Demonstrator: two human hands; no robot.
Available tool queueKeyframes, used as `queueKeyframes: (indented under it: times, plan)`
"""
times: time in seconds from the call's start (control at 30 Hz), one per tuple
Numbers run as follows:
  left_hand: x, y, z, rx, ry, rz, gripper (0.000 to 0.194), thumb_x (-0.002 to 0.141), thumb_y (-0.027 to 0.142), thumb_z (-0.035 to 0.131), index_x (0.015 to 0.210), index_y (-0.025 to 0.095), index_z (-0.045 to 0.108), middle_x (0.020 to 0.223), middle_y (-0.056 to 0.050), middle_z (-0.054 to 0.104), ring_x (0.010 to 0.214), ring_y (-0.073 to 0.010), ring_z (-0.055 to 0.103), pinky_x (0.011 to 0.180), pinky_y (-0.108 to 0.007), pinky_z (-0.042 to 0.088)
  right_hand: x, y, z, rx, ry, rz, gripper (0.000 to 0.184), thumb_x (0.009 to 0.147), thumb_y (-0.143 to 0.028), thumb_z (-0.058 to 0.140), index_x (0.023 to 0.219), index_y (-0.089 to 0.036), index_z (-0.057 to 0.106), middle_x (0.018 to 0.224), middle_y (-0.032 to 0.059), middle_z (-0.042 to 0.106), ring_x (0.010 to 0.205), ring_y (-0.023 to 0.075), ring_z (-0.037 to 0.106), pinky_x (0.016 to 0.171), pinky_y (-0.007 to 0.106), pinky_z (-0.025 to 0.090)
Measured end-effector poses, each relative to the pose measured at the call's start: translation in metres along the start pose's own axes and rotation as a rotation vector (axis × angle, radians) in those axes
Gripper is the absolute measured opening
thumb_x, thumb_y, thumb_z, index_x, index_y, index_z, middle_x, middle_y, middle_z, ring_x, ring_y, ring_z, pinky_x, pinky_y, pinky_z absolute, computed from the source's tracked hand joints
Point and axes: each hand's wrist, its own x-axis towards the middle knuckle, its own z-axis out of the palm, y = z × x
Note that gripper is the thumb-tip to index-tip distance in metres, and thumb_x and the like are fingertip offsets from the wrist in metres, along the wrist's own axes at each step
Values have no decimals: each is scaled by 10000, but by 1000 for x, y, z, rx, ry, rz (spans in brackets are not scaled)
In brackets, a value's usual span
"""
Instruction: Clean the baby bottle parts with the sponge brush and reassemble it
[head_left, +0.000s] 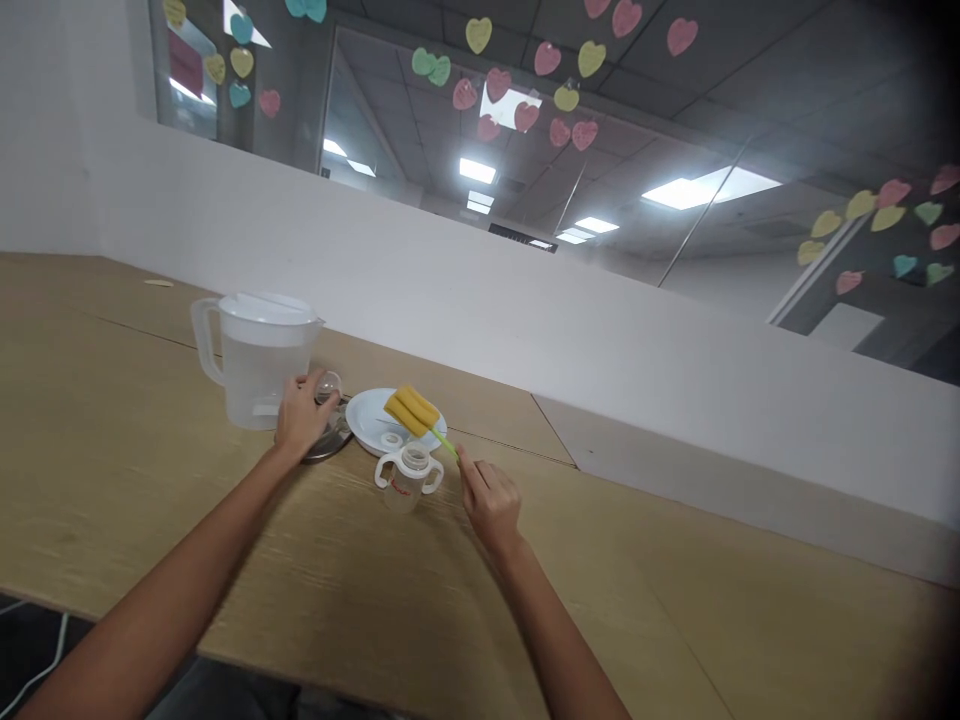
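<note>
1. Left hand (302,416), lower left of centre: your fingers (315,385) curve over a clear round cap (328,386); whether they pinch it, you cannot tell. The cap sits on a steel lid (328,437), which lies on the counter (112,500).
2. Right hand (491,505), right of centre: your fingers (472,470) lie loosely together, the index reaching to the green handle (445,441) of a sponge brush. Contact is too fine to tell. A firm pinch here would call for closing them around the handle.
3. Yellow sponge head (410,411): rests on a white plate (366,422), between your hands.
4. Two-handled clear cup (409,480): stands just in front of the plate, beside a white ring (391,441).
5. Lidded plastic pitcher (259,360): stands upper left of the hands, just behind your left hand.
</note>
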Motion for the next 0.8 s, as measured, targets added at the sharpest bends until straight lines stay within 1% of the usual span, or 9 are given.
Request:
queueKeyframes:
  times: [0.07, 0.13, 0.2, 0.27, 0.33, 0.47, 0.57, 0.73, 0.8]
  plan:
    - [-2, -5, 3, 148, -101, 56, 455, 807, 328, 487, 1241, 194, 468, 1097, -132, 529, 1016, -275, 536, 830, -363, 442, -1, 0, 1, 5, -21, 11, 306, 867, -90, 434, 1111, -134, 614, 590, 5, 525, 574, 104, 436, 575, 235, 289]
    - [-5, -7, 5, 250, -177, 67, 454, 824, 300, 459, 1251, 150, 428, 1129, -153, 538, 1048, -290, 528, 833, -365, 439, -1, 0, 2, 6, -41, 21, 306, 877, -103, 425, 1115, -138, 613, 588, 4, 524, 572, 103, 439, 577, 234, 292]
    - [-7, -8, 6, 309, -274, 24, 418, 835, 291, 444, 1213, 113, 426, 1114, -165, 563, 1019, -287, 554, 810, -354, 446, -2, 1, 3, -7, -63, 24, 308, 881, -108, 419, 1117, -143, 614, 588, 4, 526, 570, 102, 442, 573, 235, 291]
    - [-7, -10, 8, 348, -365, -15, 370, 846, 295, 428, 1169, 114, 435, 1097, -161, 583, 978, -277, 583, 775, -339, 453, -3, 2, 4, -26, -84, 23, 307, 885, -117, 415, 1117, -147, 615, 588, 5, 528, 564, 101, 445, 567, 236, 288]
    - [-6, -13, 10, 386, -411, -28, 345, 857, 296, 405, 1158, 129, 429, 1099, -155, 589, 954, -267, 600, 745, -328, 456, -3, 2, 6, -40, -97, 23, 306, 893, -131, 406, 1113, -151, 618, 589, 8, 533, 562, 99, 451, 566, 235, 290]
    - [-6, -17, 13, 413, -442, -30, 327, 872, 284, 365, 1149, 126, 438, 1061, -152, 613, 929, -261, 615, 716, -318, 456, -3, 2, 6, -21, -104, 69, 299, 912, -175, 393, 1093, -142, 629, 584, 9, 543, 555, 99, 468, 563, 228, 301]
    - [-8, -15, 13, 423, -444, -30, 327, 873, 296, 359, 1124, 117, 468, 1013, -152, 628, 912, -265, 619, 712, -323, 458, -2, 1, 5, 9, -97, 114, 297, 921, -197, 388, 1068, -136, 639, 595, 9, 565, 552, 94, 482, 556, 220, 308]
    - [-10, -9, 10, 455, -378, 14, 354, 837, 285, 417, 1135, 103, 478, 1119, -185, 574, 1065, -283, 547, 829, -340, 434, -3, 0, 7, 10, -94, 116, 288, 918, -199, 397, 1056, -139, 643, 602, 10, 586, 548, 94, 501, 550, 223, 320]
    - [-9, -8, 10, 453, -400, 20, 378, 841, 283, 396, 1175, 117, 459, 1072, -169, 606, 1017, -280, 575, 800, -346, 443, -3, 0, 8, 4, -93, 121, 287, 918, -202, 399, 1059, -142, 642, 613, 14, 597, 548, 94, 509, 549, 225, 325]
